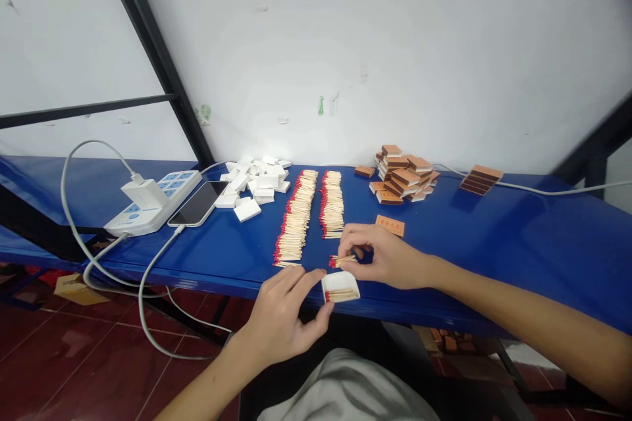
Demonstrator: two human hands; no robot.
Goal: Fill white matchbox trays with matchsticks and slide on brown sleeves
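Observation:
My left hand (pixel 291 309) grips a small white matchbox tray (pixel 353 281) by its left end, thumb and fingers on either side. Several red-tipped matches (pixel 343 295) lie in the tray along its near side. Just above it, my right hand (pixel 378 253) pinches a small bunch of matches (pixel 340 262), red heads pointing left. Beyond my hands, two long rows of matches run away from me: a longer left row (pixel 296 217) and a shorter right row (pixel 332 204). An orange matchbox sleeve (pixel 390 225) lies partly behind my right hand.
White empty trays (pixel 257 181) are heaped at the back left, and brown matchboxes (pixel 405 174) are piled at the back right. A phone (pixel 197 204), a power strip (pixel 158 200) and looping white cables occupy the left. The blue table's (pixel 518 256) front edge runs close to my hands.

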